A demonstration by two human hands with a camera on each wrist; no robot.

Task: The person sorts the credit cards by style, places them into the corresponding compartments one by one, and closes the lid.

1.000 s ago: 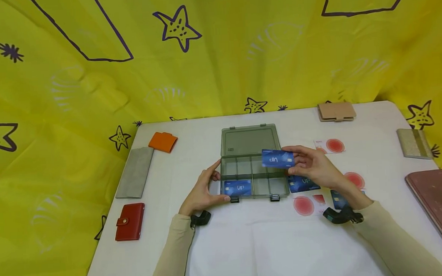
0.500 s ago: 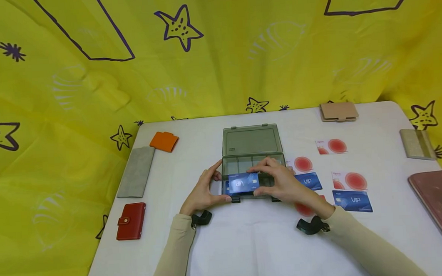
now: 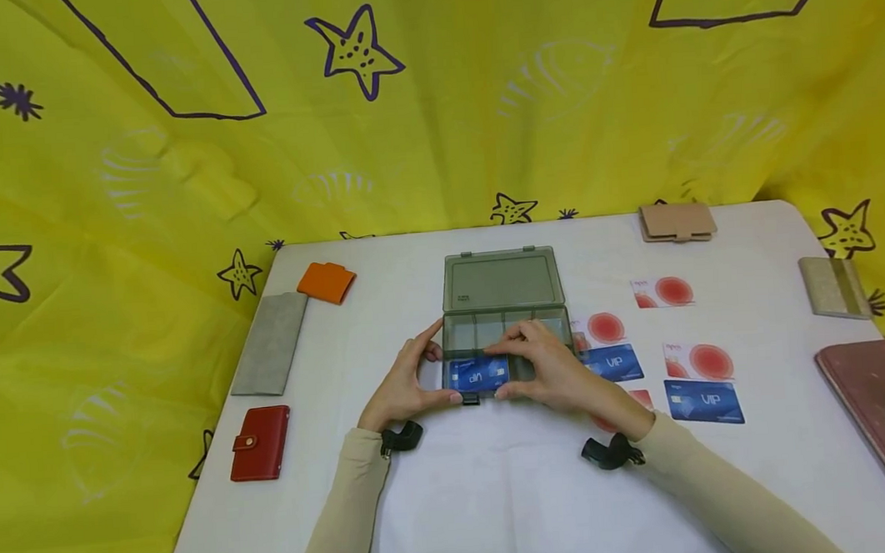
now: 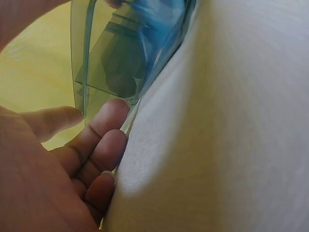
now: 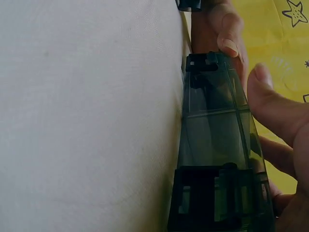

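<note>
A translucent grey-green compartment box (image 3: 459, 334) lies on the table, its lid (image 3: 503, 280) folded back. My left hand (image 3: 403, 389) grips the box's left end, thumb at the front corner and index finger at the rear one. In the left wrist view, the other fingers of the left hand (image 4: 67, 159) are bent beside the box wall. My right hand (image 3: 548, 369) holds a blue VIP card (image 3: 478, 375) by its right end, thumb at the near edge, fingers at the far edge. The card lies upside down over the front left compartment, covering the blue card there.
Right of the box lie blue VIP cards (image 3: 704, 401) and red-and-white cards (image 3: 663, 292), one partly under my right forearm. Around the table are a red wallet (image 3: 260, 443), grey wallet (image 3: 269, 345), orange holder (image 3: 326, 283), tan wallet (image 3: 677, 222), beige wallet (image 3: 834, 288) and brown case (image 3: 881, 420).
My right hand has carried the blue VIP card leftward from the box's right side and lowered it to the front left compartment. My left hand stays on the box.
</note>
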